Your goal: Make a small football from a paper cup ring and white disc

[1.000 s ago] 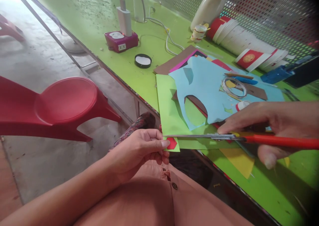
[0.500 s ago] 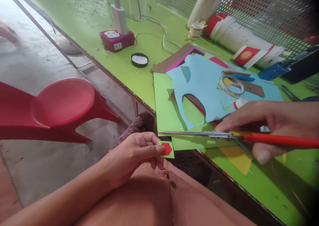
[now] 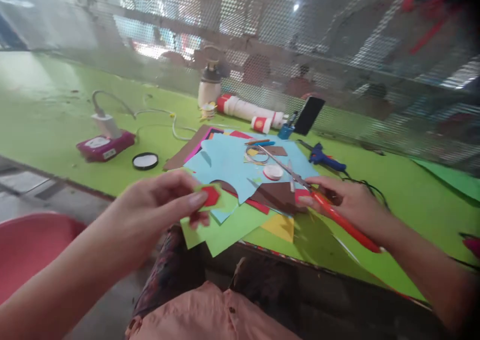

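Between thumb and fingers, my left hand [image 3: 165,200] pinches a small green paper piece [image 3: 218,203] with a red paper shape [image 3: 211,195] on it. My right hand [image 3: 345,200] grips red-handled scissors [image 3: 296,177]; their blades look closed and point up and left over the paper pile. Light blue paper [image 3: 225,162] with a curved cut-out lies beneath, among brown paper [image 3: 277,196], light green paper [image 3: 236,232] and yellow paper [image 3: 281,226]. A tape ring [image 3: 256,155] and a small white round lid-like thing [image 3: 273,172] rest on top.
A purple power adapter [image 3: 103,147] with a white charger and a black-rimmed lid [image 3: 145,161] are at left. Behind stand a bottle [image 3: 210,87], paper cups [image 3: 249,111] and a phone [image 3: 309,116]. A blue glue gun [image 3: 323,158] lies right; a red chair [image 3: 33,250] is at lower left.
My view has swung up and right. The scissors have moved away from the small green piece and turned diagonally. The left hand still holds the piece, now raised in front of the paper pile.
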Available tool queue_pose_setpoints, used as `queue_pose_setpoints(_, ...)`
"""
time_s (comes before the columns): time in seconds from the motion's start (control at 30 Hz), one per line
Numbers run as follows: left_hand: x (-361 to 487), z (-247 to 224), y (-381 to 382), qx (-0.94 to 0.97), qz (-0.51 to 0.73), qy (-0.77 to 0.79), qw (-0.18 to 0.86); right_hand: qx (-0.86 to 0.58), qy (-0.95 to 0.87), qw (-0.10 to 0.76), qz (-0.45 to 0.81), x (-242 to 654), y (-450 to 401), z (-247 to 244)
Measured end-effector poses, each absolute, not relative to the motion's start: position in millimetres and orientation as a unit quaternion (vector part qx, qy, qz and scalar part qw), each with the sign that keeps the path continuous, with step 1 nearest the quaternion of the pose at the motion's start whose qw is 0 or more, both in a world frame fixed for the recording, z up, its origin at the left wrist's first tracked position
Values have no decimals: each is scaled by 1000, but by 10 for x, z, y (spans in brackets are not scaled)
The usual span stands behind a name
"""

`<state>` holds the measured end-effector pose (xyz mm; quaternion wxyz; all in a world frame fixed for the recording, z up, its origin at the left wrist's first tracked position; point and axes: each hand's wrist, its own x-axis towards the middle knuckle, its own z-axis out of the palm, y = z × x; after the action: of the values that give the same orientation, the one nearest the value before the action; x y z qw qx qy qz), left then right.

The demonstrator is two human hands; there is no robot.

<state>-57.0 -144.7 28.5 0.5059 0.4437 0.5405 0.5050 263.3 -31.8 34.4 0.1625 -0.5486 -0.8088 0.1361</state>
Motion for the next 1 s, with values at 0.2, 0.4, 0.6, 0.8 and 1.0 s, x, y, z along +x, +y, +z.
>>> queue_pose_setpoints(0.2,152,455,-250,564,381,450,578,-681,-704,196,48,3012,-295,-33)
queue_pose_setpoints(0.4,355,126,243,604,316,464,565,-740,-657,144,5,3232,-232,-272)
queue_pose_setpoints(0.6,258,-32,225,622,265,488,552,-752,-655,68,-31,3243,-231,-264)
queue_pose_setpoints(0.8,304,-23,154,642,223,484,552,-717,-696,33,-21,3191,-334,-7)
queue_pose_setpoints(1.0,410,-6,31,649,220,473,554,-593,-774,151,166,2682,-417,291)
